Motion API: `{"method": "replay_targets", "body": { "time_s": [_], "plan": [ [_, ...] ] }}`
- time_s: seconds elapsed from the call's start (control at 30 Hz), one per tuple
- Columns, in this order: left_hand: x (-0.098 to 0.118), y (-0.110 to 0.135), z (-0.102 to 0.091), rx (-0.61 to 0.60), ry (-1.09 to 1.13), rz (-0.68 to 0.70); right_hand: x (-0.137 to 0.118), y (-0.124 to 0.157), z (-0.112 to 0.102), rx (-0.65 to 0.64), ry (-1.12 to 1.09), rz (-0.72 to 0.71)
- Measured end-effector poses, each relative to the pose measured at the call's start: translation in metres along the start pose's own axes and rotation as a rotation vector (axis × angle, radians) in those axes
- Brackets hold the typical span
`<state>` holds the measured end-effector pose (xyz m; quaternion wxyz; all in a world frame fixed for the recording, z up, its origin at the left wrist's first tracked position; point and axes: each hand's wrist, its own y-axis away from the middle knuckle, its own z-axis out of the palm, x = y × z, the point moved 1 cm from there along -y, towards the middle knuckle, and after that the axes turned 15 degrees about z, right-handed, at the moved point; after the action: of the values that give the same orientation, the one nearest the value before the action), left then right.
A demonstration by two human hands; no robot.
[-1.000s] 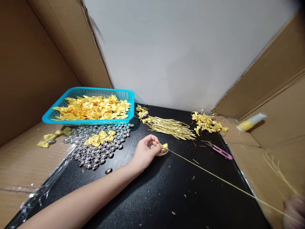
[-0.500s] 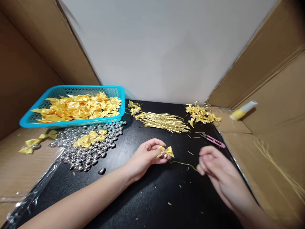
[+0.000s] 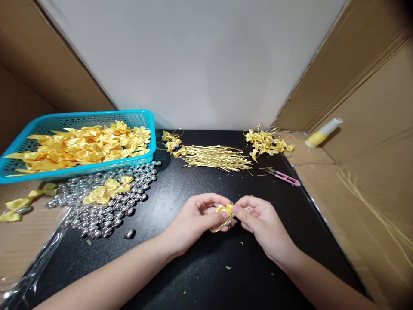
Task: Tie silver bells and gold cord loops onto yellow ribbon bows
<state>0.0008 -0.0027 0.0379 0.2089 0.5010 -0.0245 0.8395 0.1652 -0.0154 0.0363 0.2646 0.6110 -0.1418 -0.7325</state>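
My left hand [image 3: 196, 219] and my right hand [image 3: 260, 221] meet over the middle of the black table [image 3: 200, 275]. Both pinch one small yellow satin bow [image 3: 225, 214] between their fingertips, with a loop of gold cord hanging under it. A bundle of cut gold cords [image 3: 213, 157] lies beyond the hands. To its right sits a heap of finished bows with cord [image 3: 266, 143]. Pink thread snips [image 3: 284, 176] lie to the right of the hands.
A blue basket [image 3: 97, 118] full of yellow bows stands at the back left. In front of it lies a spread of silver beads [image 3: 106, 206] with several loose bows on top. Cardboard walls close both sides. A white and yellow tube [image 3: 322, 132] rests on the right cardboard.
My right hand has come in from the far right, where it held the long cord taut, and now pinches the bow together with my left hand. The view has shifted to the right.
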Motion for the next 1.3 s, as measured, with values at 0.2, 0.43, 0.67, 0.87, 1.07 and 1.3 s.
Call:
{"method": "replay_targets", "body": {
  "time_s": [0.2, 0.43, 0.67, 0.87, 1.07, 1.3],
  "plan": [
    [-0.008, 0.0, -0.002, -0.004, -0.051, 0.007, 0.003, -0.004, 0.002, 0.032, 0.057, 0.009],
    [-0.007, -0.004, -0.009, 0.106, -0.136, 0.056, 0.01, 0.001, -0.01, -0.044, -0.015, -0.091],
    [-0.002, -0.014, -0.023, 0.218, -0.048, 0.105, -0.004, 0.006, -0.027, -0.235, -0.192, -0.179],
    [0.0, -0.02, -0.03, 0.305, 0.096, 0.15, -0.024, 0.002, -0.046, -0.14, -0.056, -0.098],
    [0.005, -0.022, -0.032, 0.406, 0.111, 0.23, -0.036, 0.0, -0.089, -0.128, 0.099, 0.133],
    [0.007, -0.023, -0.036, 0.462, 0.072, 0.321, -0.044, -0.001, -0.135, -0.01, 0.083, 0.164]
  ]
}}
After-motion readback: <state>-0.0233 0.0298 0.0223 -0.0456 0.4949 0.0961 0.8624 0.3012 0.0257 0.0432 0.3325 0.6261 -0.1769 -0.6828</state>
